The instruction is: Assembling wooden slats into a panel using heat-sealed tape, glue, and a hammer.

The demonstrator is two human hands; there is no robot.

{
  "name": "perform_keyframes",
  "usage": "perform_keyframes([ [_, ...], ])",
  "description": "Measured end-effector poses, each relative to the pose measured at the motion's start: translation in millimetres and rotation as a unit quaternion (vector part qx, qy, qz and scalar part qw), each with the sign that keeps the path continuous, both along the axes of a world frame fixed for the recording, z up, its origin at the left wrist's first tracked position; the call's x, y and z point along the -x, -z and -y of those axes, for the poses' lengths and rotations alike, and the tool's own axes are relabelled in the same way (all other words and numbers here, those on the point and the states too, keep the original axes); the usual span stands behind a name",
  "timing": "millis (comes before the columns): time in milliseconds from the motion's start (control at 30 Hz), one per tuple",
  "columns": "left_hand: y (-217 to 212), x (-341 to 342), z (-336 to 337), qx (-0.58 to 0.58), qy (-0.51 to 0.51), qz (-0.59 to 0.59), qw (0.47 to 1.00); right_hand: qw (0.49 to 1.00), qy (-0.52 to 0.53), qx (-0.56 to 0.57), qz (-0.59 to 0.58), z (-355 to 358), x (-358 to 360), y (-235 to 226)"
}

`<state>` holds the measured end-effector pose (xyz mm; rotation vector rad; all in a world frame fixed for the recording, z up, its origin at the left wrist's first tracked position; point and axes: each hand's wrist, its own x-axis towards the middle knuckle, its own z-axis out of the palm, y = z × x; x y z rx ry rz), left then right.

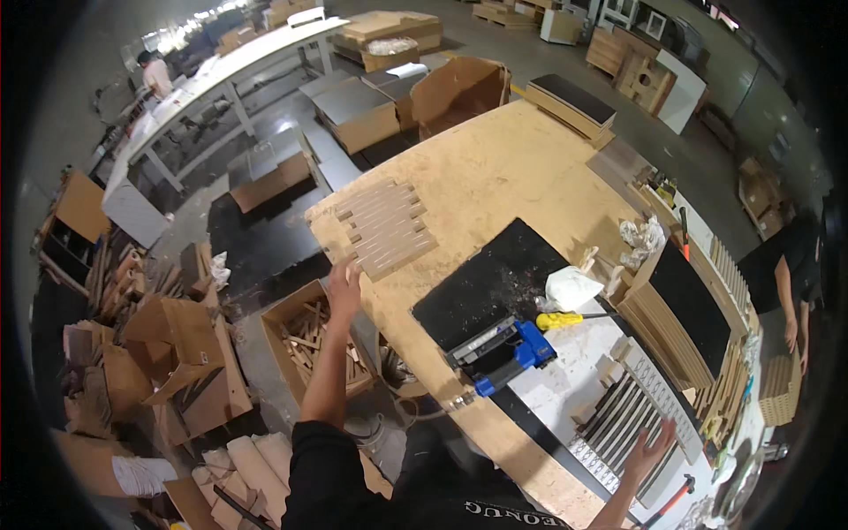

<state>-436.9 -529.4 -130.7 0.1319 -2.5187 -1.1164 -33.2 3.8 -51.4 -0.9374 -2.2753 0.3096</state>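
Note:
A panel of staggered light-brown wooden strips with pale streaks (387,228) lies on the plywood tabletop. Beside its near left corner is my left hand (344,287), fingers extended and nothing visibly held; whether they touch the panel I cannot tell. On the right, my right hand (649,455) hovers over or rests on a row of dark strips (625,413), with its fingers spread. These strips lie side by side between white perforated rails (654,375). A blue nail gun (517,356) lies between my hands, partly on a black sheet (486,281).
A yellow-handled screwdriver (560,321) and white plastic bag (573,288) lie beyond the nail gun. Stacked boards (676,309) stand at right, a red-handled hammer (673,502) nearer. Below the left edge sits a cardboard box of wood offcuts (281,331). A co-worker's arm (785,296) shows far right.

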Motion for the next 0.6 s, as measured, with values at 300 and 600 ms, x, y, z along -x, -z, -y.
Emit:
perform_keyframes([
  [300, 33.0, 35.7, 8.6, 0.017, 0.060, 0.078, 0.995, 0.994, -0.087, 0.025, 0.053, 74.6, 87.9, -23.2],
  [600, 4.5, 28.7, -48.9, 0.159, 0.096, 0.148, 0.971, 0.958, -0.151, 0.244, -0.015, 176.1, 174.2, -19.4],
])
